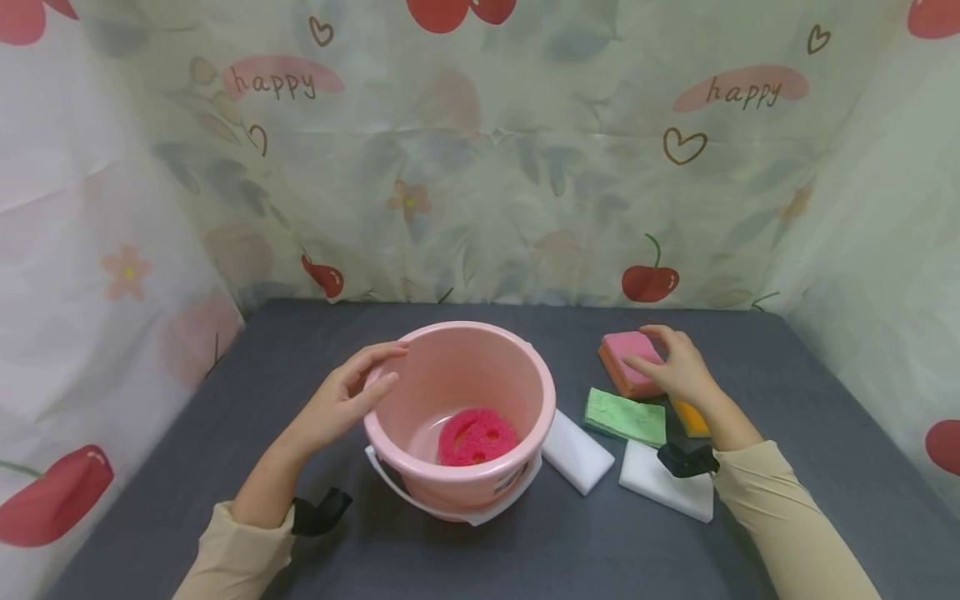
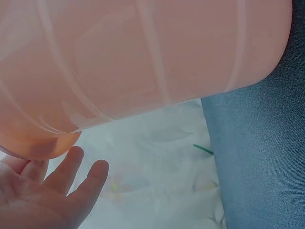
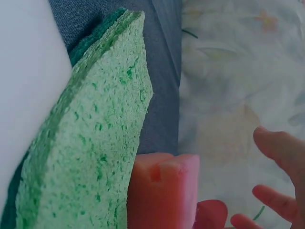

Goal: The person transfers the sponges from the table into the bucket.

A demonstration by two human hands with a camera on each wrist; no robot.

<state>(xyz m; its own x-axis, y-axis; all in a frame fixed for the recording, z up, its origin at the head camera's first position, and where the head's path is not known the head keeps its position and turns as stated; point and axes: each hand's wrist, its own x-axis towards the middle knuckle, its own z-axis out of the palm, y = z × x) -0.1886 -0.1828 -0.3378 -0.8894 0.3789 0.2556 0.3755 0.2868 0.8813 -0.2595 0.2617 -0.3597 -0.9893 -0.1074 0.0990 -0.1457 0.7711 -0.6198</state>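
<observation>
Tabletop point(image 1: 315, 362) carries a pink bucket point(image 1: 465, 375). The left hand point(image 1: 341, 408) lies at its rim point(image 1: 465, 473), fingers loosely parted; the right hand point(image 1: 681, 364) hovers, thumb and fingers apart, over the pink-and-orange sponge point(image 1: 618, 353). Reaching seems the step; next likely calls for lowering, then pinching its sides. A round red sponge point(image 1: 477, 440) sits inside the bucket.

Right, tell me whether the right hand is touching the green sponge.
Apart. The right wrist view shows a plain gap between the green sponge and the right hand, with table and curtain showing between them.
</observation>
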